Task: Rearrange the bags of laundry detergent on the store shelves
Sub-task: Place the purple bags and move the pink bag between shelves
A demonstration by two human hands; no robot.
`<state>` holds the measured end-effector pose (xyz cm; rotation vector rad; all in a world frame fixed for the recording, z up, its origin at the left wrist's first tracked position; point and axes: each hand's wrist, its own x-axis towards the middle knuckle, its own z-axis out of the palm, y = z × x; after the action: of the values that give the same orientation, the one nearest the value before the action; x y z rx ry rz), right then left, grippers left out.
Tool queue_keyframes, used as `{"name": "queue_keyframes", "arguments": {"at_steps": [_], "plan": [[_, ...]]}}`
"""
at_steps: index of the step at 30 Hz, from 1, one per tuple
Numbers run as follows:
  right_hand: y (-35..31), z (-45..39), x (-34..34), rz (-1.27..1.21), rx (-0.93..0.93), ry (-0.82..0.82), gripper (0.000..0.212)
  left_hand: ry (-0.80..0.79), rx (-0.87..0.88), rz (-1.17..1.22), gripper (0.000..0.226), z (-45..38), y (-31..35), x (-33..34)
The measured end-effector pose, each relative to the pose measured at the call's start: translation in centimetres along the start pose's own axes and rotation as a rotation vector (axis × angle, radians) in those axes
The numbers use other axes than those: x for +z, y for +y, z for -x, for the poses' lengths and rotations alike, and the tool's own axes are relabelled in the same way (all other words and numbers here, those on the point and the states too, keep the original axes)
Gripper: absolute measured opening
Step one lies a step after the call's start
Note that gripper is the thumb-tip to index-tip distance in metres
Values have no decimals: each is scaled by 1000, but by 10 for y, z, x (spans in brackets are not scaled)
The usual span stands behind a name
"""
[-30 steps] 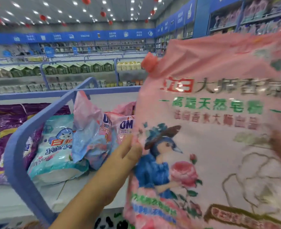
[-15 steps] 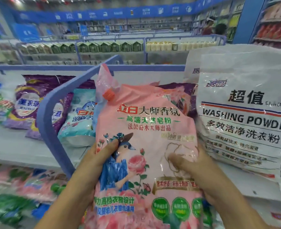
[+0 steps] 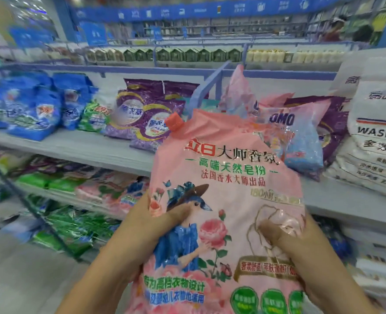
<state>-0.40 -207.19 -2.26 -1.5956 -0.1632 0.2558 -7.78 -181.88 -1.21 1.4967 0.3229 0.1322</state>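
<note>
Since a moment ago the view has swung left, baring more shelf point(image 3: 78, 146) with blue and purple bags point(image 3: 140, 118). Both left hand point(image 3: 142, 232) and right hand point(image 3: 294, 250) grip the pink detergent bag point(image 3: 228, 177) before the shelf; store aisles lie behind.

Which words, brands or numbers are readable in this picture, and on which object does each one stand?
"立白 大师香氛" – pink bag, gripped by the left hand and the right hand
"高端天然皂粉" – same bag
"法国香水大师出品" – same bag
"OMO" – pink and blue bag
"WASHI", cut off by the frame edge – white bag
Blue signs, purple bags, blue bags: too blurred to read.
</note>
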Motion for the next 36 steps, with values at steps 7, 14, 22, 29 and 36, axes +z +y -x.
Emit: {"name": "queue_keyframes", "arguments": {"at_steps": [7, 14, 22, 29, 36], "plan": [[12, 64, 115, 104, 46, -48, 70, 55, -105, 123, 57, 70, -40, -121], [52, 73, 214, 92, 163, -192, 57, 162, -250, 222, 59, 112, -75, -216], [92, 13, 274, -6, 324, -270, 34, 266, -371, 197, 71, 69, -95, -278], [116, -51, 328, -140, 393, -385, 34, 373, -353, 7, 50, 23, -115, -324], [120, -111, 388, -163, 394, -460, 75, 301, -351, 151, 46, -30, -106, -385]]}}
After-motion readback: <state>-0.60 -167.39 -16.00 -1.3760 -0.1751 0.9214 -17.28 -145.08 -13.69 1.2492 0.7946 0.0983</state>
